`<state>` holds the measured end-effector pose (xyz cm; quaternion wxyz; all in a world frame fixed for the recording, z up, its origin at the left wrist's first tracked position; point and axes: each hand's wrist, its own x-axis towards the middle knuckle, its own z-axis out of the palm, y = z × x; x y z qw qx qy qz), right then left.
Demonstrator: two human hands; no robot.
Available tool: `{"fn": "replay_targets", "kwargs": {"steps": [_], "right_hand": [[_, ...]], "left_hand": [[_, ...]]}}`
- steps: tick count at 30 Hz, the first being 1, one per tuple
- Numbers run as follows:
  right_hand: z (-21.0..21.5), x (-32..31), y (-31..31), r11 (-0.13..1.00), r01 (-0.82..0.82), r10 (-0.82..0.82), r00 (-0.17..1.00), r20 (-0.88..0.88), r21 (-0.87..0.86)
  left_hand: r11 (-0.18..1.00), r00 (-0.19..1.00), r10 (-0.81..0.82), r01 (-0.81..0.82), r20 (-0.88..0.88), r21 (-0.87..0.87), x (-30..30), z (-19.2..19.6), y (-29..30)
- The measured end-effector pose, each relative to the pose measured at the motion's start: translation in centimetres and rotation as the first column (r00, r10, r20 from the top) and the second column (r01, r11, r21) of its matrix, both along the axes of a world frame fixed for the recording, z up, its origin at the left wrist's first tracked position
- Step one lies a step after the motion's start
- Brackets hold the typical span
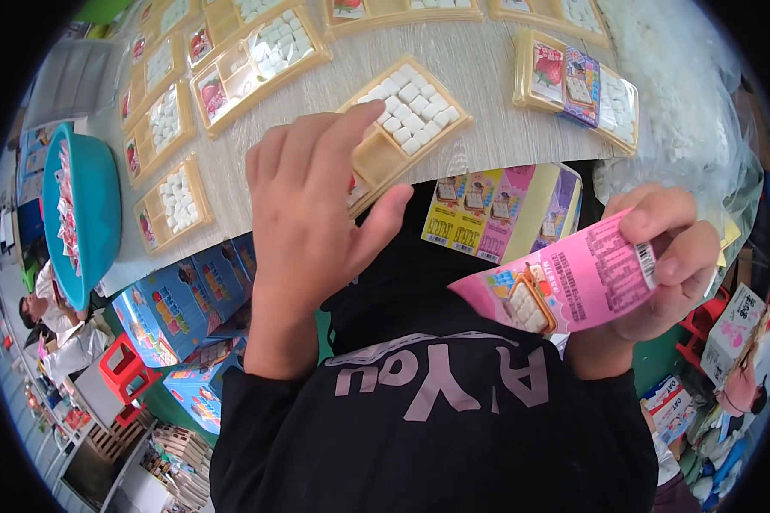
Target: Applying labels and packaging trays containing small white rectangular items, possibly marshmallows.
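Pink printed sleeve (pixel 577 282) — tilted, apart from beige tray (pixel 381 154), lying angled, white pieces (pixel 415 107) in one compartment

At upper centre, a cream rectangular plastic tray (pixel 380 157) is partly hidden by the left hand (pixel 310 201). Top-edge trays (pixel 387 8) are cropped.

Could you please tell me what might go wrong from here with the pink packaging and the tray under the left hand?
The tray lies close to the near edge of the table, so a bump from the left hand might tip it. The pink packaging is held at one end by the right hand, so a tight grip could crease it there.
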<state>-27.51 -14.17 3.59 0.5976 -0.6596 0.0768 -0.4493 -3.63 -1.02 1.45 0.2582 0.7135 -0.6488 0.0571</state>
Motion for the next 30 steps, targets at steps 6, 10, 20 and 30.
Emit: {"fn": "replay_targets", "kwargs": {"steps": [6,10,20,30], "right_hand": [[3.6,2.3,-2.1,0.964,-0.244,0.247,0.969,0.025,-0.106],[4.5,4.6,-1.8,0.95,-0.196,0.198,0.98,-0.016,-0.243],[2.3,5.2,-1.8,0.812,-0.138,-0.003,0.971,-0.241,-0.567],[-1.1,4.3,1.6,0.661,-0.029,-0.229,0.944,-0.238,-0.749]], "left_hand": [[0.994,0.561,-0.091,0.104,-0.823,-0.039,-0.7,0.2,1.5],[0.934,-0.263,-0.224,0.215,-0.938,-0.284,-0.9,1.2,2.7],[0.947,0.097,-0.287,-0.125,-0.953,-0.297,5.1,0.2,3.6],[0.986,0.411,-0.028,-0.138,-0.911,-0.093,7.2,0.7,-1.2]]}}
